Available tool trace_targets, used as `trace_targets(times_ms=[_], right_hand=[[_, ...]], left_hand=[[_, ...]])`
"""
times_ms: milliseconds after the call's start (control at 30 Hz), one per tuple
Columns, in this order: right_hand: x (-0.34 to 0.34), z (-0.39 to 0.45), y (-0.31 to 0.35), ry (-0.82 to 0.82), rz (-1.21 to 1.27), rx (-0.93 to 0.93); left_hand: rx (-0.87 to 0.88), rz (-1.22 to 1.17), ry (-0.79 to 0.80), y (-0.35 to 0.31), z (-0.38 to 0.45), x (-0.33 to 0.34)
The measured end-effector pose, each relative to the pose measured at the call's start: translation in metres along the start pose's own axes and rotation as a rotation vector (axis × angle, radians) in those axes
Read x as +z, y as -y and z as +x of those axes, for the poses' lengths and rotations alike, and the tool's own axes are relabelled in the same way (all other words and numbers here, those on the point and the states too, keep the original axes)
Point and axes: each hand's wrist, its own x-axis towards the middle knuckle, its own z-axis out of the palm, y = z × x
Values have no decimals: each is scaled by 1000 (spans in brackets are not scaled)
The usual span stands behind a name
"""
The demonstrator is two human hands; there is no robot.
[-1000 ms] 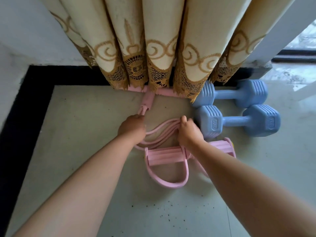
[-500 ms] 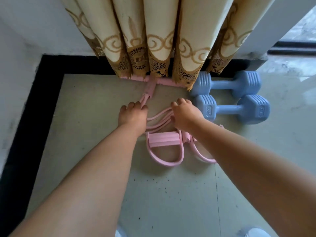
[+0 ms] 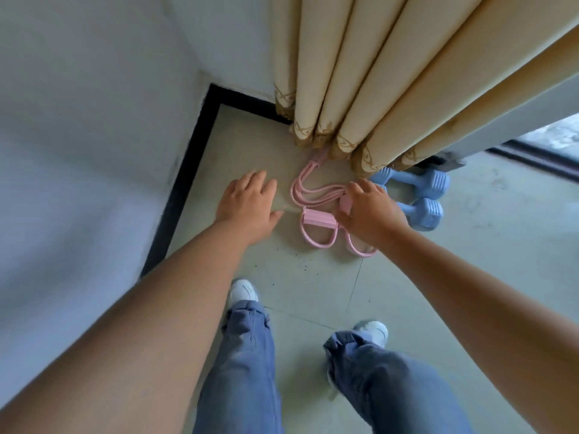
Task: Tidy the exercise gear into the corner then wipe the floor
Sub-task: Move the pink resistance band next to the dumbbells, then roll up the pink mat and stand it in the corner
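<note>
Nearest, two legs in loose blue jeans (image 3: pixel 241 364) end in pale shoes (image 3: pixel 242 290) planted on smooth, pale green floor tiles (image 3: pixel 313 339), with bare tile between the feet and dark specks (image 3: pixel 294 261) scattered just ahead of them.

Beyond that, both bare arms reach toward 12 o'clock. The left hand (image 3: pixel 249 203) is flat and empty, fingers (image 3: pixel 257 183) spread loosely over bare tile, just beside the pink pull rope (image 3: pixel 316 219) at about 11 o'clock. The right hand (image 3: pixel 371 211) covers the rope's right foot loop, fingers relaxed and slightly parted, holding nothing that I can see.

The rope is rubbery: two rounded foot loops with ribbed flat pads, and thin tubes curving up to a handle tucked under the curtain hem.

At 1 o'clock two blue dumbbells (image 3: pixel 423 208) with ribbed heads lie side by side, close to the rope.

Farther back, heavy cream curtain (image 3: pixel 360 89) folds with gold lace trim hang to the floor. A black skirting strip (image 3: pixel 185 186) edges the tiles at 10 o'clock, meeting white walls (image 3: pixel 94 120) in the corner, with open floor along it.
</note>
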Motion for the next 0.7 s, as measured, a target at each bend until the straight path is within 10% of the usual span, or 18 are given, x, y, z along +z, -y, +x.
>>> trace_targets(times_ms=[367, 700], right_hand=[[-86, -149, 68, 76, -145, -420], [-7, -315, 130, 262, -537, -874]], left_hand=[[-379, -313, -120, -20, -219, -54], [-894, -597, -123, -79, -458, 43]])
